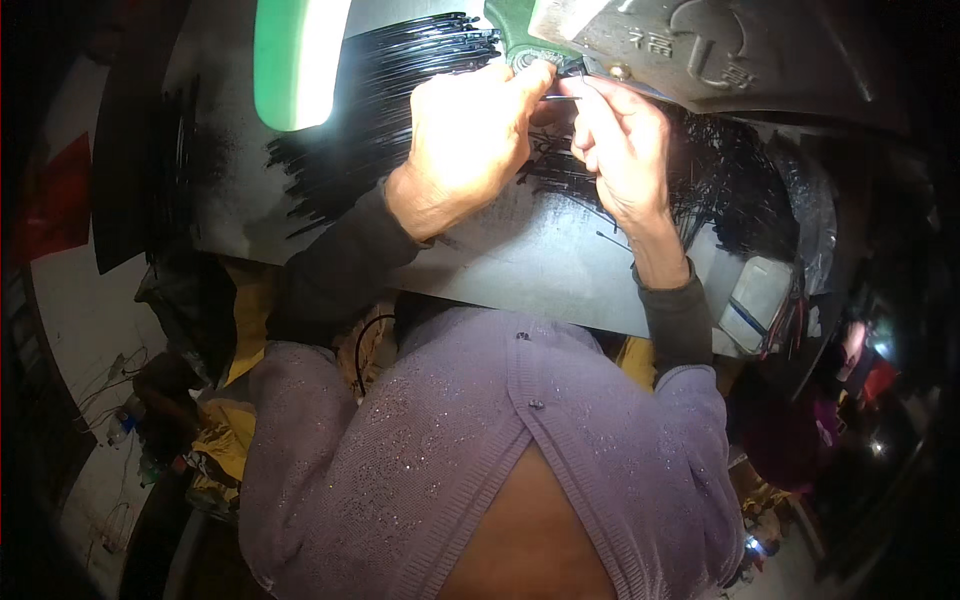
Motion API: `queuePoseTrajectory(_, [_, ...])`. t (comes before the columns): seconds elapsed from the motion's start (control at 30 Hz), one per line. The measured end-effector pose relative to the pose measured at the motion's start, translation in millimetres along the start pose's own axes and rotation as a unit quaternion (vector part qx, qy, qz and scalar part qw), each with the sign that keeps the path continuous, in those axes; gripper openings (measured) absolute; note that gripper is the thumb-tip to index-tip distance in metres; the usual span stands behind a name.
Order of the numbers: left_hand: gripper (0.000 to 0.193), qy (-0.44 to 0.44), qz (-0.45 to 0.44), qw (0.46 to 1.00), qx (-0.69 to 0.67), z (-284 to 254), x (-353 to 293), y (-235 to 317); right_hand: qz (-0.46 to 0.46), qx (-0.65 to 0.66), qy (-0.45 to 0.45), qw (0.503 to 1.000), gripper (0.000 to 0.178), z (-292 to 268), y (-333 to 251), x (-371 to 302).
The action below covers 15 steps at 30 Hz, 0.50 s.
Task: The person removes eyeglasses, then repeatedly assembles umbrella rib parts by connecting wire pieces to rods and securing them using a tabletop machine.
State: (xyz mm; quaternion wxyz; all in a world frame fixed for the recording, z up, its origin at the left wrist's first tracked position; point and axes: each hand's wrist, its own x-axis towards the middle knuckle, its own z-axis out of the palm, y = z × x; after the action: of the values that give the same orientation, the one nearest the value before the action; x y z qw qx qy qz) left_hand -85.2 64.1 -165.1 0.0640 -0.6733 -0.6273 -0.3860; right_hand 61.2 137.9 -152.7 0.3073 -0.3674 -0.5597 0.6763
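My left hand (468,135) is closed in a pinch just in front of the green machine (514,22), its fingertips near a round metal part (536,60). Close to its right, my right hand (628,145) pinches a thin black wire-like piece (562,97) that spans the gap between the two hands. A small black part (572,68) shows above the fingertips. Whatever lies inside the left fingers is hidden. Left of my left hand lies a wide bundle of slim black wire-like pieces (385,100), roughly parallel.
A bright green-edged lamp (295,65) hangs over the left side. The machine's grey metal cover (690,50) overhangs the back right. More black pieces (745,185) are heaped at right, beside a pale rectangular box (757,300). The metal tabletop (530,270) ends near my torso.
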Motion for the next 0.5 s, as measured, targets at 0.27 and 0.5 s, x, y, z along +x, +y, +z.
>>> queuePoseTrajectory(0.27, [0.03, -0.038, -0.002, 0.999, 0.021, 1.5, 0.4, 4.2, 0.014, -0.005, 0.003, 1.0, 0.016, -1.8, 1.9, -1.8])
queuePoseTrajectory(0.5, [0.031, -0.012, -0.002, 1.0, 0.012, 2.0, 1.4, 1.8, 0.002, -0.024, 0.024, 0.999, 0.017, 3.7, -1.1, -1.1])
